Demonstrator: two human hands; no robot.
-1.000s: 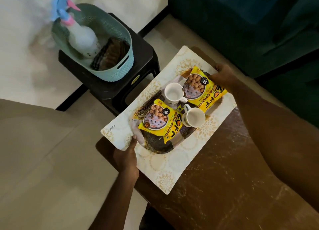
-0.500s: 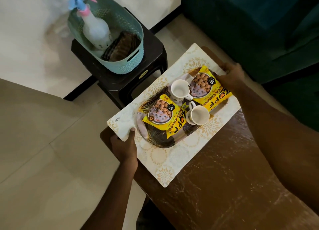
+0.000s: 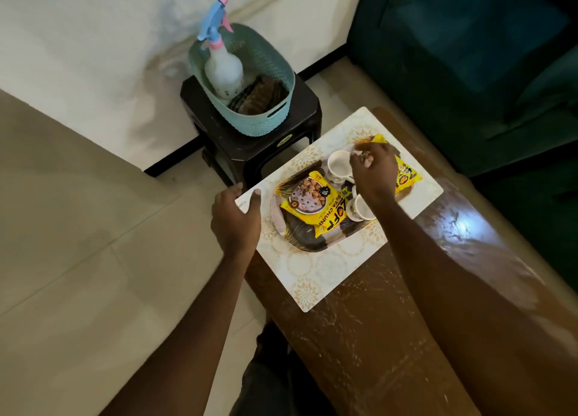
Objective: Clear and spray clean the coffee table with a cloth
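Observation:
A cream placemat (image 3: 312, 278) lies on the brown coffee table (image 3: 391, 322). On the mat sits a dark gold-striped tray (image 3: 300, 237) with two white cups (image 3: 339, 165) (image 3: 362, 211) and two yellow snack packets (image 3: 312, 200) (image 3: 406, 176). My left hand (image 3: 236, 218) grips the mat's left corner, thumb on top. My right hand (image 3: 373, 172) is over the tray, covering part of the far packet, with its fingers curled beside the far cup. What those fingers hold is hidden. A spray bottle (image 3: 223, 68) and a brown cloth (image 3: 259, 95) stand in a teal basket (image 3: 275, 115).
The basket sits on a black stool (image 3: 250, 140) just beyond the table's left end, against a white wall. A dark green sofa (image 3: 469, 56) runs along the table's far side. Beige floor tiles (image 3: 93, 259) lie to the left.
My right hand left the tray's far edge and came in over the tray beside the far cup. My left hand shifted along the mat's edge to its left corner.

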